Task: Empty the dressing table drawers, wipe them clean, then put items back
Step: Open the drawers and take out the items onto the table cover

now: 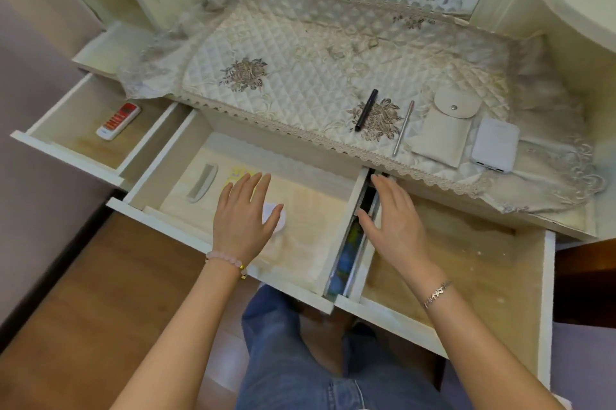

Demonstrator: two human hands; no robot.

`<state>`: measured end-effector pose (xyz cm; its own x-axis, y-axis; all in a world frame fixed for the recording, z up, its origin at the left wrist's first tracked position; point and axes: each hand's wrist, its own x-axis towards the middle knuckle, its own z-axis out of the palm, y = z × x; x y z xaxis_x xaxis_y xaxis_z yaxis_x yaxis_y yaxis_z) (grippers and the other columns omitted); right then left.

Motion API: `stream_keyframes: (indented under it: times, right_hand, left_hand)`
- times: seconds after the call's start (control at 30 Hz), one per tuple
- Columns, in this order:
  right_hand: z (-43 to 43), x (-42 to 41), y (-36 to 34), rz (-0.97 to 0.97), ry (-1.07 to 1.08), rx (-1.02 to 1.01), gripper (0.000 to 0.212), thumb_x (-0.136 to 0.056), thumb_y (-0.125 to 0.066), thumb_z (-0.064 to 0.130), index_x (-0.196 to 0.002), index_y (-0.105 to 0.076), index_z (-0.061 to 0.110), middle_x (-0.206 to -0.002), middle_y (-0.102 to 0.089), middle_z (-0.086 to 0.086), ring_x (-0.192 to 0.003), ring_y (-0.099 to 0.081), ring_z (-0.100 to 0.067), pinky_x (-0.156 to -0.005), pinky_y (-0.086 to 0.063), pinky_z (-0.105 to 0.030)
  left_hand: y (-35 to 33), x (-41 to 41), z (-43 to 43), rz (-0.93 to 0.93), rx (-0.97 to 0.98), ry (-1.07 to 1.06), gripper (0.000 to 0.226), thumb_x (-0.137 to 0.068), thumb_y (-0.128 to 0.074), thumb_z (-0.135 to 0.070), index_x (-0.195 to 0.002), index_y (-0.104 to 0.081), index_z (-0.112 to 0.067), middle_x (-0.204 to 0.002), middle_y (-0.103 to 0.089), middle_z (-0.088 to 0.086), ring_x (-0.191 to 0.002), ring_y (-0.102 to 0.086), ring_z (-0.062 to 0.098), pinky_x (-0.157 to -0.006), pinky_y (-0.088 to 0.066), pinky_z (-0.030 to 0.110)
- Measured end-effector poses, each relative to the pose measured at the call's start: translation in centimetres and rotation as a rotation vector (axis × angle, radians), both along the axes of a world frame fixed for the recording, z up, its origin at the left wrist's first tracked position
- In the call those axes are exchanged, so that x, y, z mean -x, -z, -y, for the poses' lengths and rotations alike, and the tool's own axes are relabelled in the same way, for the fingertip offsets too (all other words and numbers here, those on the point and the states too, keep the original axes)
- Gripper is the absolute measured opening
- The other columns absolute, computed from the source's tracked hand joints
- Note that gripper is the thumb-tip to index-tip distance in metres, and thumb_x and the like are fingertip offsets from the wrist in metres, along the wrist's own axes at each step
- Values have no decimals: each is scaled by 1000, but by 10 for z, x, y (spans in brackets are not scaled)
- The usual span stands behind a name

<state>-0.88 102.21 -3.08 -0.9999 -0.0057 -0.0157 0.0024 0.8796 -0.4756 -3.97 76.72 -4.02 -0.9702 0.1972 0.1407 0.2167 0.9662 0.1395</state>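
Middle drawer (316, 209) pulled out.
Left hand (245, 213) flat over white cloth (279, 219) inside; right hand (393, 219) just right of it, flat, empty.

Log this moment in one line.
left hand open over small white round item, middle pale wooden drawer | right hand open over right pale wooden drawer | white plastic comb in middle drawer

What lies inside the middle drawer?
A white comb lies in plain view. The left hand partly covers a yellow-printed item and a white object, so neither can be identified.
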Motion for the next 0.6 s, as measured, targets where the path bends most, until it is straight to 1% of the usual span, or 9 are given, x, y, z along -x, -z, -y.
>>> stream_keyframes:
  times: [0.07,0.13,0.3,0.43,0.6]
  right_hand:
    - [18,7,4,4,17,-8,63,-94,-45,40,-147,-22,15,-153,-25,-1,-142,-17,-16,-114,-7,-24]
    - [39,14,9,9,53,-10,62,-94,-46,39,-146,-24,15,-152,-28,-2,-141,-20,-17,-113,-9,-23]
    - [93,31,21,54,143,10,61,-94,-48,37,-146,-27,13,-150,-31,-4,-140,-24,-20,-116,-19,-32]
    - [129,42,25,81,221,24,60,-93,-51,33,-145,-29,11,-149,-33,-5,-138,-27,-21,-113,-17,-27]
    - [160,53,41,131,307,47,59,-92,-54,29,-143,-31,11,-147,-36,-7,-137,-30,-22,-112,-19,-28]
  left_hand:
    - [5,13,16,14,1,28,58,-89,-38,-46,-129,-54,-7,-128,-58,12,-122,-51,30,-102,-39,47]
    - [9,29,35,27,2,64,58,-88,-38,-46,-128,-54,-7,-127,-59,12,-121,-52,31,-102,-40,47]
    - [19,72,86,60,5,162,58,-89,-38,-45,-128,-54,-6,-127,-59,12,-121,-52,31,-102,-39,47]
    - [28,99,124,97,3,225,58,-89,-38,-47,-128,-55,-6,-127,-59,12,-121,-52,31,-102,-39,47]
    - [43,121,158,143,4,284,58,-88,-39,-47,-125,-57,-6,-123,-61,12,-117,-55,30,-99,-41,46]
